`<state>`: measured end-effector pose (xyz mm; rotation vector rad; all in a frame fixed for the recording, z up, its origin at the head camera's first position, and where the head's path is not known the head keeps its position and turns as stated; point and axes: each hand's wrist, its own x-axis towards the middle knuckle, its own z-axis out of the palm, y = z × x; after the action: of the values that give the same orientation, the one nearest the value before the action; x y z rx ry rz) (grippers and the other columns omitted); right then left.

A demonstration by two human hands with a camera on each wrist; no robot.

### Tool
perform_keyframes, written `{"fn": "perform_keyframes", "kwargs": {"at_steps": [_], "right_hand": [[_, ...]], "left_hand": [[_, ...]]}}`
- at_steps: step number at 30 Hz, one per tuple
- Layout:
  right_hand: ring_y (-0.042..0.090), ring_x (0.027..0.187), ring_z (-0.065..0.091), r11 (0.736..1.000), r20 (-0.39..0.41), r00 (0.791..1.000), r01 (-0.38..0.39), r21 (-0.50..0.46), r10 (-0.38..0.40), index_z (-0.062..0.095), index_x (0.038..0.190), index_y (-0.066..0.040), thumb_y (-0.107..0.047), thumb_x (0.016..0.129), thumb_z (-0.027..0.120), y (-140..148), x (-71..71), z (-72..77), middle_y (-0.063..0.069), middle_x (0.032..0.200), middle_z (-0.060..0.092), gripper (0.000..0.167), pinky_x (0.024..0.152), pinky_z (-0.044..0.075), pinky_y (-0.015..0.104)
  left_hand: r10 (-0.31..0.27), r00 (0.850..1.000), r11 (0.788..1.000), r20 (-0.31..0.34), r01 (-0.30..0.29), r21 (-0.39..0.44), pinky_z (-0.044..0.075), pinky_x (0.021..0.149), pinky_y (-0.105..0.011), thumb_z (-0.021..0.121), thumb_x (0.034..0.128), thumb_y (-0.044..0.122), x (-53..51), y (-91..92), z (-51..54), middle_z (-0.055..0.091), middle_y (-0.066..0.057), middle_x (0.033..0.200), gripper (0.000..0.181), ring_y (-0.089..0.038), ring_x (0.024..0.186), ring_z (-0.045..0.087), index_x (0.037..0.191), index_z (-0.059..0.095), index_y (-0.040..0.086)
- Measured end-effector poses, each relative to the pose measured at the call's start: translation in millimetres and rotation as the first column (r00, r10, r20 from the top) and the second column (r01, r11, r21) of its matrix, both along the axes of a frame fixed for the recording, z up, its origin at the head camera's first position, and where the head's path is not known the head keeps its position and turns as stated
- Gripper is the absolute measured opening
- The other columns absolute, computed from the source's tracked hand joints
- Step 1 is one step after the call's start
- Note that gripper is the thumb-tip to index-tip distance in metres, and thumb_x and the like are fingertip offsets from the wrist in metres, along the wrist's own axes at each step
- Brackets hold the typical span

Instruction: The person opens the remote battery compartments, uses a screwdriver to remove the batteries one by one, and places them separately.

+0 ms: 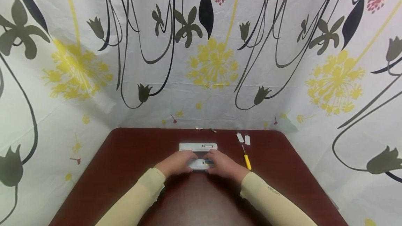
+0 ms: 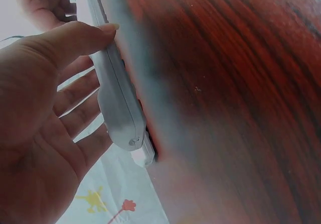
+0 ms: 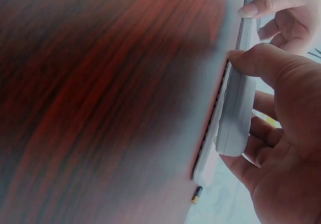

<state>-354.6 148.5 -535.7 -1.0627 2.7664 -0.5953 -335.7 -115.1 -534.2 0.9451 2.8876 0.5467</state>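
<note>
A white remote control (image 1: pixel 198 165) is held near the middle of the table, its button side down and an opened battery compartment facing up at its right end. My left hand (image 1: pixel 177 162) grips its left part, thumb on the near edge and fingers along the far side. On the right part, my right hand (image 1: pixel 225 165) holds it the same way. Something yellow and dark shows in the compartment, partly covered by fingers. Just beyond lies a second white remote control (image 1: pixel 190 146), its compartment also uncovered. In the right wrist view the held remote (image 3: pixel 235 118) appears slightly raised.
Two small white battery covers (image 1: pixel 247 140) lie at the back right. A screwdriver (image 1: pixel 247 161) with a yellow handle sits near my right hand. Two batteries (image 1: pixel 213 130) are by the table's far edge. A patterned curtain (image 1: pixel 213 69) surrounds the table.
</note>
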Motion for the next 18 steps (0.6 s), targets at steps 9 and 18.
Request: {"fn": "perform_keyframes", "kwargs": {"at_steps": [9, 18], "right_hand": [[0.011, 0.106, 0.061, 1.000, -0.023, 1.000, -0.015, 0.011, 0.015, 0.075, 0.134, -0.016, -0.029, 0.097, 0.089, -0.9, -2.4, -4.7, -0.004, 0.124, 0.066, 0.041, 0.097, 0.057, 0.035], [0.010, 0.102, 0.060, 0.999, -0.027, 0.999, -0.027, 0.033, 0.028, 0.074, 0.134, -0.015, -0.028, 0.097, 0.089, -2.8, -5.3, -8.2, -0.004, 0.121, 0.066, 0.042, 0.093, 0.057, 0.034]], "left_hand": [[-0.018, 1.000, 1.000, -0.014, 0.018, 0.008, 0.053, 0.110, -0.041, 0.094, 0.0904, 0.014, -0.2, 1.3, -0.6, 0.073, -0.003, 0.129, 0.045, -0.020, 0.121, 0.067, 0.132, 0.075, 0.011], [-0.029, 1.000, 1.000, -0.008, 0.029, -0.009, 0.054, 0.107, -0.040, 0.095, 0.0898, 0.016, -2.8, 2.2, -2.3, 0.074, -0.001, 0.126, 0.045, -0.018, 0.117, 0.068, 0.129, 0.075, 0.011]]}}
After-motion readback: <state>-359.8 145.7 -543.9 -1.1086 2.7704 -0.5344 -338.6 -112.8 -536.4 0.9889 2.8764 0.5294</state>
